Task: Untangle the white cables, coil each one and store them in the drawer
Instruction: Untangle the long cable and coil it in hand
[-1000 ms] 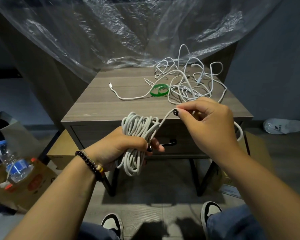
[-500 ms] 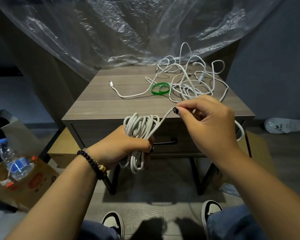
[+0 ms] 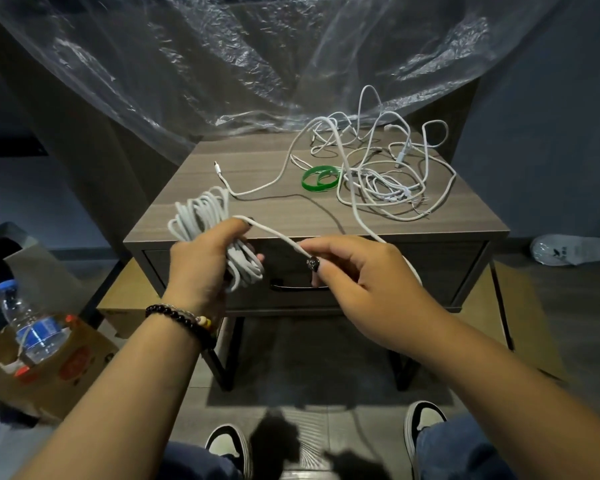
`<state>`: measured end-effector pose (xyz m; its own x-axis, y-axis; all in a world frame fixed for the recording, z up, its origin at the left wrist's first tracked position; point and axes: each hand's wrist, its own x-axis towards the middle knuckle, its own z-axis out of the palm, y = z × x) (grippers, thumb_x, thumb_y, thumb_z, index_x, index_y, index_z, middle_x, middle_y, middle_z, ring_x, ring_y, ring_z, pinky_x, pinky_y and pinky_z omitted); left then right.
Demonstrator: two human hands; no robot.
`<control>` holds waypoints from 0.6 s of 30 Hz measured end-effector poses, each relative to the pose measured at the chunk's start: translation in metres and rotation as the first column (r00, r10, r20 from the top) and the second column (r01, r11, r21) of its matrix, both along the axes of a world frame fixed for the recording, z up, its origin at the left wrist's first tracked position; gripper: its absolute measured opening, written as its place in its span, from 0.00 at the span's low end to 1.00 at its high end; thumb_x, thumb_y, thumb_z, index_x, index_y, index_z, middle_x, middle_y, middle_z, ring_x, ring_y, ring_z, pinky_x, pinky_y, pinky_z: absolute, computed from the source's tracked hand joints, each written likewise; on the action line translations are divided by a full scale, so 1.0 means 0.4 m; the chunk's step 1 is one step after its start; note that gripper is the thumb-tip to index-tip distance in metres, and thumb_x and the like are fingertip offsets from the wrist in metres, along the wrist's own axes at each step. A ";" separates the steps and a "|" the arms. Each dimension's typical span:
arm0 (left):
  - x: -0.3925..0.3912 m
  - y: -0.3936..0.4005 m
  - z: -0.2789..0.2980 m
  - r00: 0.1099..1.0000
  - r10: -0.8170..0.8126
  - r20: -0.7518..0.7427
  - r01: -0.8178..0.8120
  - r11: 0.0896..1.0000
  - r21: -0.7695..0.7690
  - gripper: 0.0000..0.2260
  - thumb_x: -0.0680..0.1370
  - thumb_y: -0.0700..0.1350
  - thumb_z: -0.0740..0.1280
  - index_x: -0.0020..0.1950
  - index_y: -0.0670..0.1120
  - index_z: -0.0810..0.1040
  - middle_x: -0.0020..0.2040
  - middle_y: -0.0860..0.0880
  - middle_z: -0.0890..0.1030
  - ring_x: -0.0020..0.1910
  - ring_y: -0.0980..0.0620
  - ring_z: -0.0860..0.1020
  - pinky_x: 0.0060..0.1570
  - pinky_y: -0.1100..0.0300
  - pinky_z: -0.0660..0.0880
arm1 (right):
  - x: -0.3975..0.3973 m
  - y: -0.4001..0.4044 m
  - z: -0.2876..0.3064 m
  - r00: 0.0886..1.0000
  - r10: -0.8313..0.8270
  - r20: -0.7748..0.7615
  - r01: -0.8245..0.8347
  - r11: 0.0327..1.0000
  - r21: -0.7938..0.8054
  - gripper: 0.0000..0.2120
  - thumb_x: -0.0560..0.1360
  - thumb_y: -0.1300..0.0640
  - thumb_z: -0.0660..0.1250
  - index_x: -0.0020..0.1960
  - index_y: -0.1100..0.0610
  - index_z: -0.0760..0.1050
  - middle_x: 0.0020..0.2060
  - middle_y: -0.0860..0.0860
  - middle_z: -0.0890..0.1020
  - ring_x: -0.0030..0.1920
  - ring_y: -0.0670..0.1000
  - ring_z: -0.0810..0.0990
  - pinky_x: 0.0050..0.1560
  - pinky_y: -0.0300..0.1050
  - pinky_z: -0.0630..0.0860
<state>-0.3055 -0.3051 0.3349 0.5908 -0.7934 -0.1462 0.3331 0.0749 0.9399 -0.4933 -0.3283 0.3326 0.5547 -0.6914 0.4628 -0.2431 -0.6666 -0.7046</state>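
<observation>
Gripping the coil [image 3: 219,237], left hand [image 3: 201,268] anchors loops; right hand [image 3: 364,282] pinches the feeding strand [image 3: 278,239], keeping tension.

Clear plastic sheet [image 3: 257,57] hangs across the back of the scene, its lower edge draped onto the far edge of the side table [image 3: 194,216]. Green band [image 3: 321,178] lies flat on the tabletop, toward 12 o'clock from centre. Floor at 9 o'clock: open cardboard box [image 3: 59,368] with a water bottle [image 3: 28,323], blue cap and label, lying tilted in it. Flat cardboard [image 3: 125,299] under the table at 8 o'clock. White slipper [image 3: 568,249] on the floor at 3 o'clock. Two black-and-white shoes [image 3: 227,445] at 6 o'clock. Beaded bracelet [image 3: 181,320] on a wrist.
</observation>
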 end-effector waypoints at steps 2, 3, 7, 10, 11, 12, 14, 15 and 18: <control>0.011 0.001 0.006 1.000 0.019 -0.012 -0.019 1.000 -0.023 0.04 0.73 0.39 0.70 0.39 0.40 0.77 0.33 0.44 0.74 0.31 0.49 0.75 0.35 0.56 0.78 | -0.003 -0.002 0.002 1.000 -0.003 -0.026 0.003 1.000 -0.007 0.14 0.78 0.64 0.63 0.58 0.52 0.81 0.35 0.39 0.78 0.38 0.38 0.76 0.41 0.26 0.67; 0.010 0.003 0.008 1.000 -0.005 -0.021 0.005 1.000 -0.029 0.04 0.73 0.40 0.70 0.39 0.41 0.76 0.33 0.44 0.74 0.31 0.49 0.75 0.35 0.56 0.79 | -0.004 -0.002 0.002 1.000 -0.011 -0.017 0.011 1.000 -0.020 0.13 0.78 0.64 0.64 0.58 0.53 0.81 0.35 0.38 0.77 0.38 0.37 0.75 0.41 0.26 0.67; -0.023 0.020 0.012 0.985 -0.165 -0.049 0.163 0.986 -0.039 0.03 0.75 0.40 0.67 0.41 0.43 0.75 0.33 0.46 0.74 0.31 0.51 0.76 0.34 0.56 0.79 | -0.002 -0.004 -0.003 0.993 -0.087 0.074 0.092 0.993 -0.070 0.13 0.76 0.60 0.63 0.56 0.53 0.82 0.33 0.36 0.76 0.37 0.37 0.76 0.40 0.26 0.68; -0.052 0.036 0.015 0.953 -0.303 -0.008 0.303 0.952 -0.037 0.04 0.72 0.39 0.70 0.43 0.41 0.75 0.35 0.44 0.75 0.32 0.50 0.77 0.33 0.56 0.80 | 0.001 -0.004 -0.008 0.985 -0.136 0.102 0.146 0.985 -0.097 0.13 0.75 0.60 0.63 0.56 0.55 0.82 0.33 0.35 0.75 0.38 0.35 0.75 0.42 0.25 0.68; -0.060 0.039 0.016 0.939 -0.344 0.017 0.345 0.938 -0.043 0.06 0.71 0.38 0.70 0.44 0.40 0.75 0.36 0.42 0.75 0.31 0.49 0.77 0.32 0.55 0.80 | 0.002 -0.002 -0.010 0.985 -0.143 0.096 0.155 0.980 -0.123 0.13 0.74 0.60 0.63 0.56 0.55 0.82 0.34 0.36 0.76 0.38 0.36 0.75 0.42 0.24 0.67; -0.066 0.041 0.015 0.927 -0.373 0.042 0.375 0.926 -0.044 0.06 0.71 0.37 0.69 0.46 0.39 0.75 0.37 0.40 0.74 0.31 0.49 0.76 0.32 0.56 0.80 | 0.002 0.000 -0.012 0.986 -0.145 0.078 0.155 0.977 -0.147 0.13 0.74 0.61 0.63 0.55 0.55 0.82 0.35 0.38 0.77 0.38 0.38 0.75 0.42 0.25 0.68; -0.074 0.042 0.012 0.911 -0.409 0.053 0.412 0.910 -0.049 0.08 0.74 0.36 0.65 0.52 0.37 0.75 0.43 0.36 0.73 0.33 0.46 0.76 0.32 0.56 0.80 | 0.004 0.004 -0.017 0.990 -0.140 0.005 0.139 0.979 -0.147 0.13 0.75 0.59 0.62 0.55 0.52 0.82 0.37 0.46 0.80 0.39 0.44 0.76 0.41 0.37 0.74; -0.074 0.041 0.009 0.903 -0.427 0.045 0.429 0.902 -0.053 0.10 0.73 0.37 0.66 0.53 0.37 0.75 0.46 0.36 0.73 0.35 0.45 0.76 0.33 0.55 0.80 | 0.003 0.005 -0.019 0.990 -0.138 -0.031 0.133 0.982 -0.131 0.13 0.75 0.58 0.62 0.55 0.51 0.81 0.38 0.48 0.80 0.39 0.47 0.76 0.40 0.45 0.75; -0.063 0.036 0.002 0.883 -0.466 0.048 0.468 0.882 -0.059 0.13 0.69 0.41 0.72 0.52 0.38 0.78 0.45 0.37 0.75 0.38 0.44 0.76 0.35 0.54 0.80 | 0.004 0.008 -0.020 0.983 -0.162 -0.088 0.151 0.981 -0.123 0.13 0.75 0.55 0.59 0.54 0.50 0.80 0.36 0.49 0.78 0.39 0.51 0.76 0.38 0.55 0.75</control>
